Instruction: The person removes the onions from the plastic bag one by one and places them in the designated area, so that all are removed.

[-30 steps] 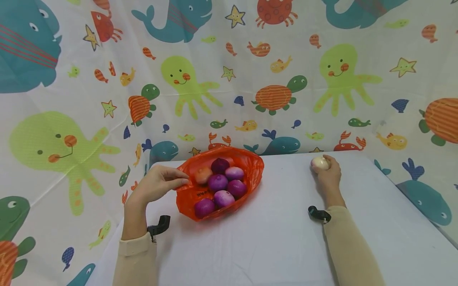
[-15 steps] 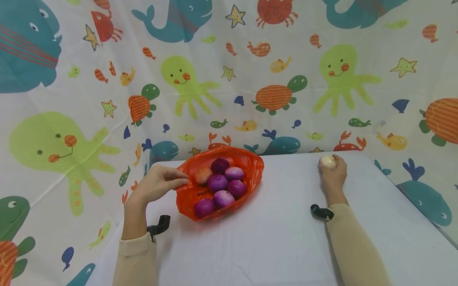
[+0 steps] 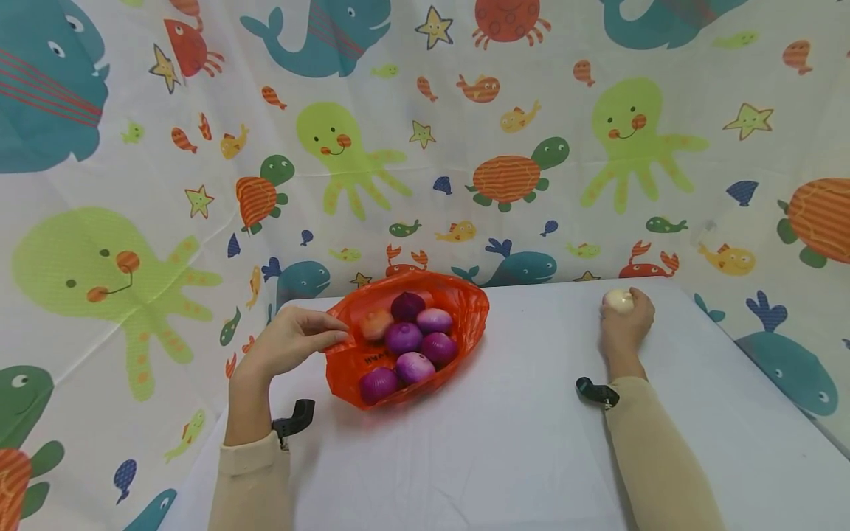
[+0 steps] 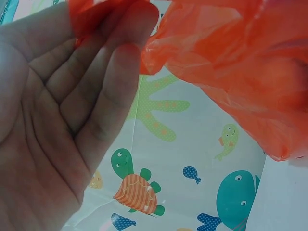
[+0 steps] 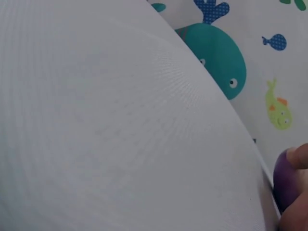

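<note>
At the left of the table, my left hand [image 3: 288, 343] pinches the rim of a red plastic bag [image 3: 341, 372] between thumb and fingers. The bag lies with its mouth wide, and several onions [image 3: 403, 338] rest inside, mostly purple, one of them orange-brown. In the left wrist view, the fingers [image 4: 115, 91] meet the bag's thin red film [image 4: 216, 57]. Far to the right, my right hand [image 3: 627, 328] grips a pale onion [image 3: 617, 301] close to the table's back. Its purple side [image 5: 285, 185] shows in the right wrist view beside the fingertips [image 5: 299, 156].
A white cloth covers the table [image 3: 491, 442], which stretches between both arms. Behind it and on the sides hangs a curtain [image 3: 425, 162] printed with sea animals. A small black camera sits on each wrist.
The right hand has shifted a little to the right with the onion in its grip. My left hand and the bag have stayed in place.
</note>
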{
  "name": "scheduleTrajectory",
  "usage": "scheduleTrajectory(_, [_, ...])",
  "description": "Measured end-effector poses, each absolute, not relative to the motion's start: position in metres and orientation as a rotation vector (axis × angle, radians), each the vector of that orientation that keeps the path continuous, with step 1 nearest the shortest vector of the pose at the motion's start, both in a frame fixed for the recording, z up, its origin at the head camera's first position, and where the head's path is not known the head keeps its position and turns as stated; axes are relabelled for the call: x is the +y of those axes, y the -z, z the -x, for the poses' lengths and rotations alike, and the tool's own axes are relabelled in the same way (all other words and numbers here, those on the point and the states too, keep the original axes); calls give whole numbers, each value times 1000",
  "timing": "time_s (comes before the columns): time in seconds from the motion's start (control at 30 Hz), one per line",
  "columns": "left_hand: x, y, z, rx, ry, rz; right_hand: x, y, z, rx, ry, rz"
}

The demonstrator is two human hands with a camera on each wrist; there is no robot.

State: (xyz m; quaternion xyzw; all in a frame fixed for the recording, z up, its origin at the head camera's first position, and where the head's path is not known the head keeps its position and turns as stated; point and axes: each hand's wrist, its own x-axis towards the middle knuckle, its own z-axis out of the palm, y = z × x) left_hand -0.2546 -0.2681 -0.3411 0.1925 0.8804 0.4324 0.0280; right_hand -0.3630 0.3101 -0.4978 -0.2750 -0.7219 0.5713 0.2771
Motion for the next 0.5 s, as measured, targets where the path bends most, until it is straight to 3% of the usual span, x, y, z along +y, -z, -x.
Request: scheduleTrajectory(0.5, [-271,344,257,2741,-1303,-597,312,498,361,-1914,-1514,748])
